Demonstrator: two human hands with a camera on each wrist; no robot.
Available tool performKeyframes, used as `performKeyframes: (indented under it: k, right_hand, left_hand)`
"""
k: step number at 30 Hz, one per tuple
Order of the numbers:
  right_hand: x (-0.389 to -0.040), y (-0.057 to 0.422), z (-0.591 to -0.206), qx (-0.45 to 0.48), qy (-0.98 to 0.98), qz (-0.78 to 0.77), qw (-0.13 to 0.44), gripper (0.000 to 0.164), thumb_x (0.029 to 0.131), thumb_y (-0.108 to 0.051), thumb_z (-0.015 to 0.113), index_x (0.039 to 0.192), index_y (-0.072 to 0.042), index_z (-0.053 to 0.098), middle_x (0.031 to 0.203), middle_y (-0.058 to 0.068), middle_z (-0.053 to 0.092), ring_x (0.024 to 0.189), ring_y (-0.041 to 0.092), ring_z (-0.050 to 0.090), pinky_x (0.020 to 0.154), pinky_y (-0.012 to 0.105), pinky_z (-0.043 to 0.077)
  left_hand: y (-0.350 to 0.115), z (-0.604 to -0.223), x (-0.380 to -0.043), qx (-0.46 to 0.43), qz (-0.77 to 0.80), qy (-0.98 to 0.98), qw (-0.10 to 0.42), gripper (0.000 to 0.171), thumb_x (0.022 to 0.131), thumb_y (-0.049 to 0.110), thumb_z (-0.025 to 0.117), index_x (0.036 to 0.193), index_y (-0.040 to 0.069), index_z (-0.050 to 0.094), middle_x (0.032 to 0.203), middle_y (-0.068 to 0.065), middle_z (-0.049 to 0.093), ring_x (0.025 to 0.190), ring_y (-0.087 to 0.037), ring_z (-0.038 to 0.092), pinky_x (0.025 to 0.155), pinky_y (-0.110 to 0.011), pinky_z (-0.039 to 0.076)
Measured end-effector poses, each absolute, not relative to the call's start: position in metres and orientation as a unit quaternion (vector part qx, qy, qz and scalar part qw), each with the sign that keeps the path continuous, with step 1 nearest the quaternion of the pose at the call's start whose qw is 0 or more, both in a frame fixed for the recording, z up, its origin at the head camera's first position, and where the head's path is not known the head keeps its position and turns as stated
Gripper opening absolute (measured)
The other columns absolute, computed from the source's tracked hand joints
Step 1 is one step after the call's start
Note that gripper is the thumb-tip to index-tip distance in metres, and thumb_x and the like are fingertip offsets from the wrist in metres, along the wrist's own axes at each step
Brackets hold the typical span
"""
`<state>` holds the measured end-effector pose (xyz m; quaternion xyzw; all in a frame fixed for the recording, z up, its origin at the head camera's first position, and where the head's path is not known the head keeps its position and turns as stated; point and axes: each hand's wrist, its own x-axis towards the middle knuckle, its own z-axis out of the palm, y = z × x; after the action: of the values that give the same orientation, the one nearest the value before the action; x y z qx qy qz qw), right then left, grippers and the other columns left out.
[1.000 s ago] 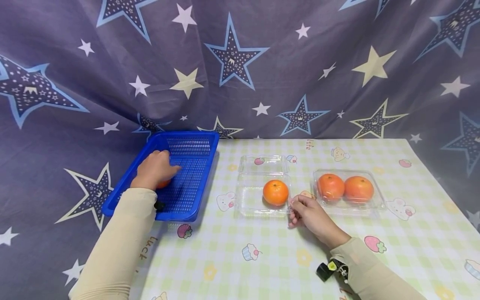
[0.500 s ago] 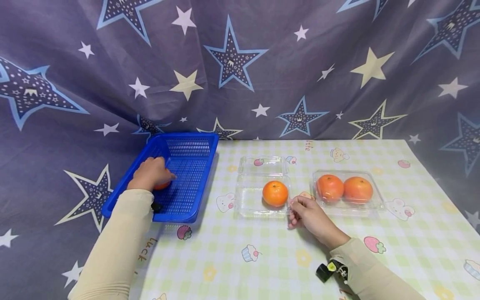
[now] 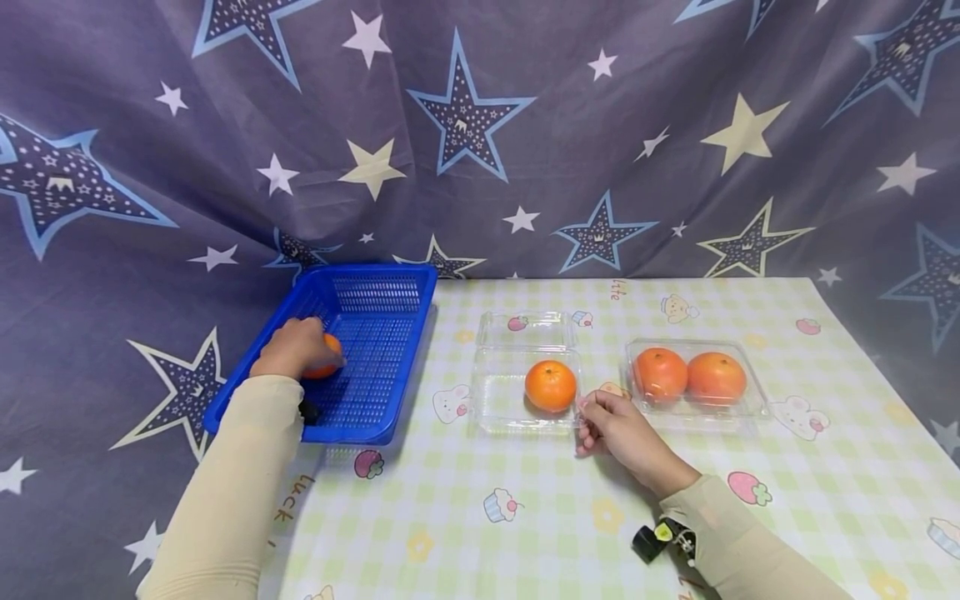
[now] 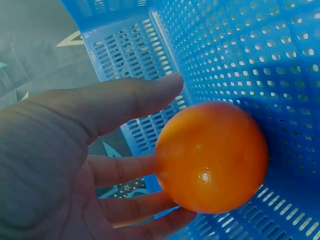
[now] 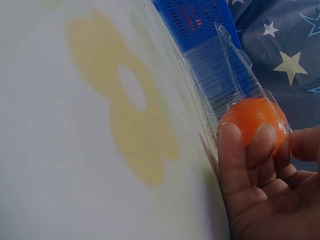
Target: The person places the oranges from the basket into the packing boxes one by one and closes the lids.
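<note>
In the head view my left hand is inside the blue plastic basket, beside an orange. The left wrist view shows its fingers extended and reaching the side of that orange, while the thumb stands clear above it. My right hand pinches the right edge of an open clear plastic clamshell box, between thumb and fingers. A single orange sits in the right half of this box. From the right wrist, the fingers curl near the box wall, partly covering the orange.
A second clear box, with its lid down, stands to the right and holds two oranges. The open box's lid lies back behind it. A starry curtain hangs behind the checked tablecloth.
My left hand has moved slightly toward me and to the left in the basket, so more of the orange shows. My right hand stays at the box edge.
</note>
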<state>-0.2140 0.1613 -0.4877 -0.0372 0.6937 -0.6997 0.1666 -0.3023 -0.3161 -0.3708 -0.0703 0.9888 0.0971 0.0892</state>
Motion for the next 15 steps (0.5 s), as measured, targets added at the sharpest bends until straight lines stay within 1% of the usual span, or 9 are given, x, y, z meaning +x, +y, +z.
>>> performKeyframes:
  k: [4,9,13,15]
  right_hand:
    - [-0.2140,0.1619,-0.4884,-0.039,0.696,-0.698,0.166,0.023,0.109,-0.013,0.042,0.105,0.008,0.049,0.080,0.008,0.054,0.069,0.018,0.054,0.072,0.035,0.062]
    - [-0.2141,0.1614,-0.4891,-0.036,0.695,-0.699,0.167,0.023,0.109,-0.013,0.043,0.105,0.008,0.049,0.080,0.008,0.054,0.069,0.018,0.054,0.072,0.035,0.062]
    - [-0.2140,0.1611,-0.4886,-0.035,0.693,-0.700,0.166,0.023,0.109,-0.013,0.043,0.104,0.008,0.049,0.080,0.008,0.054,0.069,0.017,0.054,0.072,0.035,0.062]
    - [-0.2140,0.1612,-0.4880,-0.036,0.693,-0.700,0.166,0.023,0.109,-0.013,0.042,0.104,0.009,0.048,0.080,0.008,0.054,0.069,0.017,0.054,0.072,0.035,0.062]
  left_hand:
    - [-0.3193,-0.3719,-0.3039,-0.067,0.102,0.988,0.094,0.073,0.085,0.034,0.081,0.134,-0.011,0.051,0.121,-0.033,0.054,0.106,-0.049,0.056,0.092,-0.065,0.051]
    - [-0.3214,-0.3723,-0.3053,-0.071,0.107,0.987,0.101,0.076,0.085,0.030,0.082,0.136,-0.012,0.046,0.122,-0.034,0.055,0.105,-0.049,0.057,0.092,-0.066,0.051]
    - [-0.3223,-0.3725,-0.3060,-0.073,0.113,0.984,0.114,0.074,0.084,0.026,0.083,0.136,-0.010,0.044,0.122,-0.033,0.057,0.104,-0.048,0.058,0.090,-0.063,0.053]
    - [-0.3221,-0.3724,-0.3060,-0.068,0.118,0.984,0.118,0.070,0.082,0.023,0.084,0.132,-0.008,0.046,0.120,-0.032,0.058,0.103,-0.046,0.059,0.089,-0.060,0.054]
